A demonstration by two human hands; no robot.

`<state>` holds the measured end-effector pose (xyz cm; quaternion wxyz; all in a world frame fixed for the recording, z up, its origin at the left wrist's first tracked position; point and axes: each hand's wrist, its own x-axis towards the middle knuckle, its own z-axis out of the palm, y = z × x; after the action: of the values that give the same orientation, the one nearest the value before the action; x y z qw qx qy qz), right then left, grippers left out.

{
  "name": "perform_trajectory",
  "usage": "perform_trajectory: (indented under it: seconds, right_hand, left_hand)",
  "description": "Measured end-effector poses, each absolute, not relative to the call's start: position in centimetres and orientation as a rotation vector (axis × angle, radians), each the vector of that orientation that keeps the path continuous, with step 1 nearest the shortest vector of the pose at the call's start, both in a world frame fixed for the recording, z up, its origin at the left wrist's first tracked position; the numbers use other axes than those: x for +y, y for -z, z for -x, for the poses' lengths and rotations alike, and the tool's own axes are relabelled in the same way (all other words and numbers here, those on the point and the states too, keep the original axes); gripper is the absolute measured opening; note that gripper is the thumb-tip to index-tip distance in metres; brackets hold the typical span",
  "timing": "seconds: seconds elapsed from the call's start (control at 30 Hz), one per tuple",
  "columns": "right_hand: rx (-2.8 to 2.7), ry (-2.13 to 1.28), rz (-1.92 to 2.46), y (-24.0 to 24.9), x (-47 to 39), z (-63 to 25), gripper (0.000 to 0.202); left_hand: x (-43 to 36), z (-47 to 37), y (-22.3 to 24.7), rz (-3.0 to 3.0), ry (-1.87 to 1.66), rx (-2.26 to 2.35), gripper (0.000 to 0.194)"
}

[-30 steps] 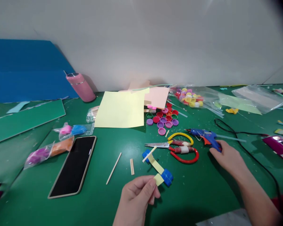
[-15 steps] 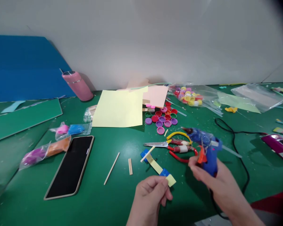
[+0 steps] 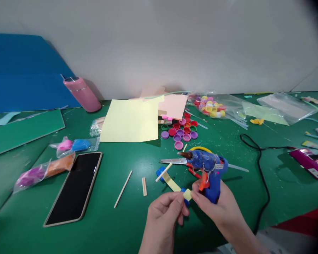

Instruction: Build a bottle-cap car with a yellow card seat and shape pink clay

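Observation:
My left hand (image 3: 166,215) pinches the near end of a yellow paper strip (image 3: 173,184). Blue caps (image 3: 161,173) sit at both ends of the strip, and a short wooden stick (image 3: 164,172) lies across its far end. My right hand (image 3: 219,211) is wrapped round the handle of a blue hot glue gun (image 3: 206,162), its nozzle pointing left above the scissors (image 3: 175,161). The right thumb touches or nearly touches the strip's near end beside my left fingertips. The glue gun partly hides the scissors' red and yellow handles.
Left of my hands lie wooden sticks (image 3: 123,188) and a phone (image 3: 74,188). Behind are yellow paper (image 3: 131,121), loose bottle caps (image 3: 178,145) and a bag of caps (image 3: 210,106). A pink bottle (image 3: 83,95) leans at the wall. A black cord (image 3: 260,176) runs to a purple power strip (image 3: 310,164).
My right hand has brought the glue gun left, close to my left hand, and its thumb has come to the strip's near end. The view has shifted slightly.

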<state>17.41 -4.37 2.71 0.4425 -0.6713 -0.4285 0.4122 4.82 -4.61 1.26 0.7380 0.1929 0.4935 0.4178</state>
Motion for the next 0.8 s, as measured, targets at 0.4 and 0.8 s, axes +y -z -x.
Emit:
perform_trajectory:
  seconds: [0.4,0.8]
  right_hand:
    - [-0.914,-1.374,1.621,-3.9,-3.4,-17.6,0.021]
    - [-0.966,-1.403,1.624,-3.9,-3.4,-17.5,0.021]
  left_hand:
    - [-3.9,-4.5,-2.6,-0.666,-0.912,1.243,0.016]
    - [-4.0,-4.3,-2.2,-0.766,-0.892,1.264,0.013]
